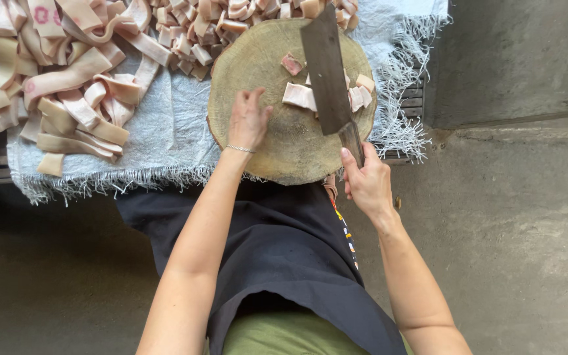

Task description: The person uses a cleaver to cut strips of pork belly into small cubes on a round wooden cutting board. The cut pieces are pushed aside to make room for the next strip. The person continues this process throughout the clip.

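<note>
My right hand [365,181] grips the wooden handle of a dark cleaver [327,69], whose blade lies over a round wooden chopping block [277,141]. Several cut pieces of pale fatty pork [299,96] sit on the block on both sides of the blade. My left hand [248,121] rests on the block's left part with fingers slightly apart, holding nothing; a thin bracelet circles its wrist.
Long strips of pork skin and fat [67,79] are heaped at the left on a frayed white cloth [165,131]. Small cut chunks [198,33] lie piled behind the block. A concrete floor [514,230] and wall are at right. A dark apron covers my lap.
</note>
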